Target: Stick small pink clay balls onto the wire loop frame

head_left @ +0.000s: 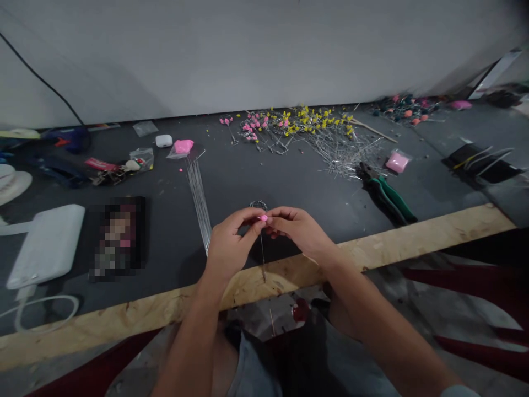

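Together, the left hand [229,242] and right hand [297,229] pinch a small pink bead [263,218] on a thin metal wire [262,248], seemingly looped on top, above the near wooden edge of the dark grey tabletop [289,182]; a plain white wall [248,49] backs its far edge.

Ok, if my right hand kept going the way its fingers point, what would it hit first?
The right hand points left, so it would likely meet the pink bead first, then the left hand.
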{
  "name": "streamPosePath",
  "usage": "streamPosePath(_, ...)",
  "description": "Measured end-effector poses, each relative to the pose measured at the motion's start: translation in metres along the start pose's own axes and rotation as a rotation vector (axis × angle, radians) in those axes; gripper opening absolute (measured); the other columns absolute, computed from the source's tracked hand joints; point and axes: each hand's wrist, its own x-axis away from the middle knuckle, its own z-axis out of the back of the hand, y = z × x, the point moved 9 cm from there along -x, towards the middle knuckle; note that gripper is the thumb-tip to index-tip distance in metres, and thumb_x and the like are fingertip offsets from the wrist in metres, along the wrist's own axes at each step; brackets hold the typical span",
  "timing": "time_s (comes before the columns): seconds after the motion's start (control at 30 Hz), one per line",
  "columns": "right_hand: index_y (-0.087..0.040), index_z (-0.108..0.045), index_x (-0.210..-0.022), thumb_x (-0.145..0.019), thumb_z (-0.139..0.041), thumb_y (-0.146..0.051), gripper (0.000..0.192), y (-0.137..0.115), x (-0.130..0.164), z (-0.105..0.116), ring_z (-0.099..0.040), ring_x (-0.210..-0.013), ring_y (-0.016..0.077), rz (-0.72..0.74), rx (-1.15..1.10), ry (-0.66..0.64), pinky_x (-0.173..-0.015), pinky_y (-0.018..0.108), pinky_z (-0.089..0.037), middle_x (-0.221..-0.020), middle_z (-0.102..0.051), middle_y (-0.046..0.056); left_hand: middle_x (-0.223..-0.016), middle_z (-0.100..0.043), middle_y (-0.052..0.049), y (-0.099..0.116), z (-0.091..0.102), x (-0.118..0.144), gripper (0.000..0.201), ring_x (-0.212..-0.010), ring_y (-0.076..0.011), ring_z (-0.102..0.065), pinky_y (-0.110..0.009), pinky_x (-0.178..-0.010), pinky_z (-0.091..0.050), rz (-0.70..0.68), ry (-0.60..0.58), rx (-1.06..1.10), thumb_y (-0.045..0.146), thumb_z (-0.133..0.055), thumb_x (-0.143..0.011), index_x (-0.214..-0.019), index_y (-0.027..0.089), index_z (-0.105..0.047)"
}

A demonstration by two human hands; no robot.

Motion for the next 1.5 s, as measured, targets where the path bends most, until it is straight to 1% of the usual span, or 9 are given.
streamPosePath(0.1,-0.019,-0.067,-0.080,-0.072,-0.066,-0.030,0.013,0.001,0.000,0.001,-0.054,-0.067,0.0100,-0.023,-0.029,-0.001,-0.066,0.026,-0.044,-0.076,-0.062,0.001,-0.096,-0.069,-0.002,0.000,0.001,0.001,0.020,-0.086,-0.0155,-0.065,-0.030,-0.080,-0.052,-0.027,-0.005,-0.099,0.031,-0.058,-0.082,-0.100,0.025,-0.064)
streamPosePath(0.23,-0.019,-0.067,-0.079,-0.071,-0.068,-0.035,0.018,-0.002,-0.002,0.004,-0.049,-0.062,0.0093,0.025,0.102,0.000,-0.062,0.024,-0.042,-0.068,-0.057,-0.001,-0.096,-0.069,-0.001,0.005,-0.003,0.002,0.020,-0.087,-0.0159,-0.064,-0.030,-0.079,-0.052,-0.077,-0.045,-0.244,0.030,-0.054,-0.084,-0.101,0.026,-0.064)
streamPosePath(0.43,-0.018,-0.065,-0.075,-0.073,-0.065,-0.032,0.014,-0.002,-0.002,0.006,-0.049,-0.062,0.0086,0.049,0.078,0.000,-0.061,0.024,-0.041,-0.067,-0.056,-0.002,-0.099,-0.066,-0.002,0.021,-0.011,0.001,0.016,-0.093,-0.0148,-0.061,-0.028,-0.083,-0.048,-0.236,-0.079,-0.313,0.024,-0.053,-0.084,-0.097,0.022,-0.063)
streamPosePath(0.83,-0.019,-0.060,-0.067,-0.072,-0.058,-0.025,0.008,-0.005,-0.002,0.005,-0.042,-0.056,0.0082,0.060,0.154,-0.047,-0.057,0.023,-0.035,-0.060,-0.050,-0.003,-0.091,-0.065,-0.001,0.022,-0.015,0.002,0.011,-0.085,-0.0138,-0.061,-0.026,-0.074,-0.048,-0.226,-0.099,-0.283,0.021,-0.052,-0.082,-0.087,0.022,-0.062)
streamPosePath(0.97,-0.019,-0.058,-0.069,-0.074,-0.060,-0.028,0.011,-0.005,0.001,0.003,-0.046,-0.058,0.0081,0.019,0.044,-0.088,-0.056,0.023,-0.036,-0.064,-0.053,-0.002,-0.090,-0.066,-0.002,0.005,0.009,-0.007,0.014,-0.080,-0.0138,-0.061,-0.026,-0.074,-0.049,-0.108,0.017,-0.321,0.027,-0.052,-0.082,-0.087,0.022,-0.064)
streamPosePath(1.03,-0.019,-0.058,-0.072,-0.074,-0.063,-0.032,0.014,-0.004,-0.001,0.007,-0.048,-0.059,0.0082,-0.011,-0.004,-0.063,-0.055,0.023,-0.037,-0.068,-0.056,-0.001,-0.092,-0.067,-0.002,-0.011,0.027,-0.013,0.018,-0.079,-0.0146,-0.061,-0.027,-0.075,-0.049,-0.032,0.088,-0.362,0.031,-0.052,-0.083,-0.091,0.023,-0.065)
streamPosePath(1.17,-0.019,-0.059,-0.075,-0.072,-0.067,-0.035,0.018,0.000,-0.008,0.017,-0.050,-0.057,0.0077,-0.023,-0.011,0.001,-0.054,0.023,-0.038,-0.069,-0.058,-0.002,-0.089,-0.067,-0.004,-0.043,0.049,-0.025,0.021,-0.078,-0.0177,-0.061,-0.032,-0.077,-0.048,0.078,0.137,-0.506,0.032,-0.053,-0.081,-0.094,0.022,-0.067)
streamPosePath(1.3,-0.019,-0.062,-0.076,-0.072,-0.067,-0.034,0.017,0.003,-0.011,0.019,-0.051,-0.058,0.0076,0.002,0.034,0.006,-0.055,0.023,-0.040,-0.070,-0.060,-0.001,-0.091,-0.068,-0.007,-0.060,0.050,-0.034,0.020,-0.083,-0.0214,-0.061,-0.036,-0.080,-0.046,0.098,0.124,-0.614,0.026,-0.052,-0.079,-0.092,0.020,-0.066)
streamPosePath(1.5,-0.018,-0.063,-0.077,-0.072,-0.067,-0.033,0.016,0.005,-0.010,0.018,-0.053,-0.060,0.0083,-0.014,0.069,0.021,-0.057,0.023,-0.042,-0.072,-0.061,0.000,-0.104,-0.065,-0.008,-0.058,0.045,-0.035,0.023,-0.097,-0.0247,-0.057,-0.041,-0.089,-0.041,0.089,0.113,-0.686,0.022,-0.050,-0.080,-0.097,0.022,-0.064)
